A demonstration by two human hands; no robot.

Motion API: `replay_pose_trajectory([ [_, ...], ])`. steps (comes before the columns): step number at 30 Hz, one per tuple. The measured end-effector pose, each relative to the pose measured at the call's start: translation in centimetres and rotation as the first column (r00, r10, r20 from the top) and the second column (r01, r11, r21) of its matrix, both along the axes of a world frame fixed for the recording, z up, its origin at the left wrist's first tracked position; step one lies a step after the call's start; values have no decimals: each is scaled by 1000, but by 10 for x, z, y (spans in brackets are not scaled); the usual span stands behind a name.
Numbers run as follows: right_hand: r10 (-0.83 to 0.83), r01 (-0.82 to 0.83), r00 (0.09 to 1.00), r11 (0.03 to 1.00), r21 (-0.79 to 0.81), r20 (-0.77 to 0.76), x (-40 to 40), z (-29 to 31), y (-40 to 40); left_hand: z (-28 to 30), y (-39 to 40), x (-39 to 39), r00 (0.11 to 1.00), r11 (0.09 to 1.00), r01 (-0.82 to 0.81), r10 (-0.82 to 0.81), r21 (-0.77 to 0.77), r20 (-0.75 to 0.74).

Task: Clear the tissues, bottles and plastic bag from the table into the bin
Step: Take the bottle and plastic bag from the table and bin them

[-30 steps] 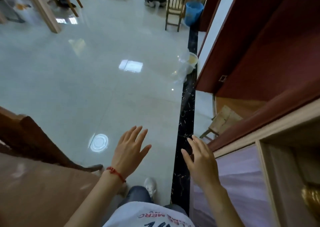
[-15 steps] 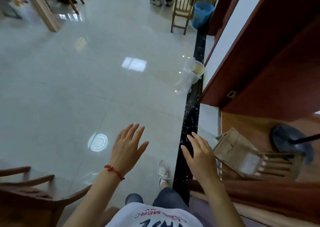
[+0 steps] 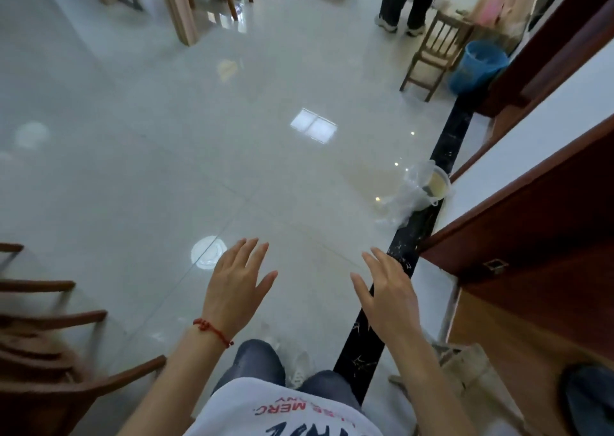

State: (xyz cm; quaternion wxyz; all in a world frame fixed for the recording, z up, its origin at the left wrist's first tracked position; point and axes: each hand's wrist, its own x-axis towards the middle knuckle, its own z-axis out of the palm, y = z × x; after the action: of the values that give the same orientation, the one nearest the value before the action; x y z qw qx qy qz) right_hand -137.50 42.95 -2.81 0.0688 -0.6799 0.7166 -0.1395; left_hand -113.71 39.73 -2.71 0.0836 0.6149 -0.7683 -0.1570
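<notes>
Your left hand [image 3: 236, 287] and right hand [image 3: 388, 297] were both held out in front of you over the glossy tiled floor [image 3: 166, 156], fingers straight and spread, grasping nothing. The blue bin [image 3: 478, 66] stood far ahead on the right against the dark red door frame [image 3: 545, 66], just beside a small wooden chair [image 3: 432, 53], with another person's legs [image 3: 403, 0] behind that chair. Between you and the bin, a clear plastic bag [image 3: 403, 199] lay crumpled on the floor, touching a round container [image 3: 435, 188] (its contents looked pale yellow) at the edge of a black floor strip [image 3: 412, 246]. A wooden armchair [image 3: 43, 352] stood close on your left, and a wooden stool [image 3: 465, 369] lay low on your right.
</notes>
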Motion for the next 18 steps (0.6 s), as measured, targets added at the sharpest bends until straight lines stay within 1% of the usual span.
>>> replay_pose_trajectory([
  [4,135,-135,991,991,16,-7,16,-2,-58,0,-34,18,994,994,-107,107,-2,3],
  [8,262,-262,965,965,8,-8,53,1,-120,5,-68,50,975,974,-223,223,-30,-7],
  [12,414,-414,910,910,-25,-14,101,9,-177,11,-96,92,942,940,-335,336,-59,4],
  [18,569,-567,822,820,-72,5,177,19,-239,16,-119,156,869,868,-491,494,-75,34],
])
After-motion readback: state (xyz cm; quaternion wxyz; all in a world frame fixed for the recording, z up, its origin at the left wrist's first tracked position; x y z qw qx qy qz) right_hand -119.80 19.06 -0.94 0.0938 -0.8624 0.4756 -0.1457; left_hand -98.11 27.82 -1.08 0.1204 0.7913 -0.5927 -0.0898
